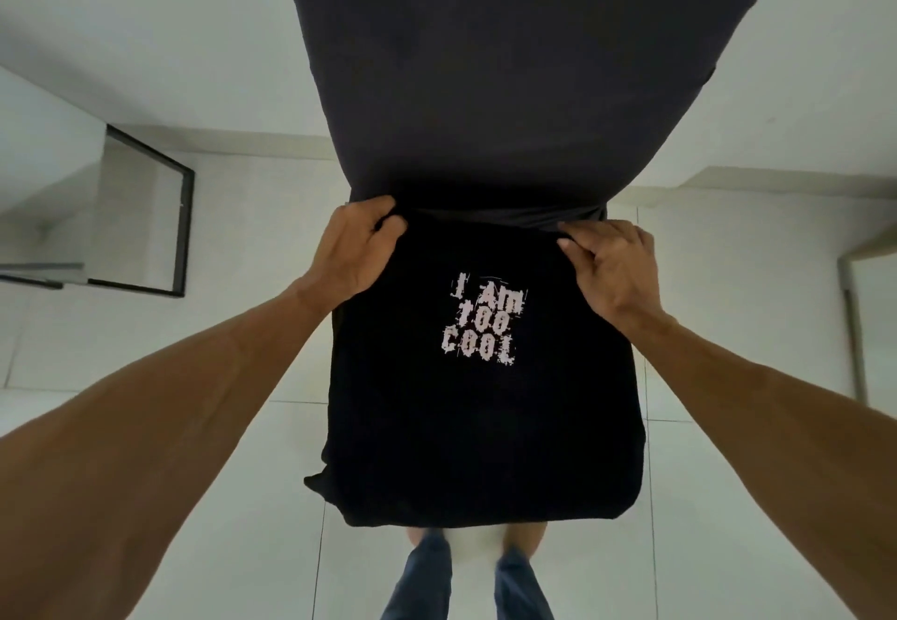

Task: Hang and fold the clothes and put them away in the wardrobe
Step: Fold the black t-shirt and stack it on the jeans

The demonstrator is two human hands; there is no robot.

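Note:
A black T-shirt [480, 425] with the white print "I AM TOO COOL" hangs in front of me, partly folded, its lower edge above my feet. My left hand [359, 250] grips its top left corner and my right hand [611, 265] pinches its top right corner. Both hands hold the shirt against the near end of a long dark grey surface [509, 75], probably a bed, that stretches away from me. A sleeve tip sticks out at the shirt's lower left.
White floor tiles [242, 498] lie below. A black-framed panel [160, 211] stands at the left by the wall. A pale frame edge [854, 328] shows at the right. My jeans and feet [466, 571] are under the shirt.

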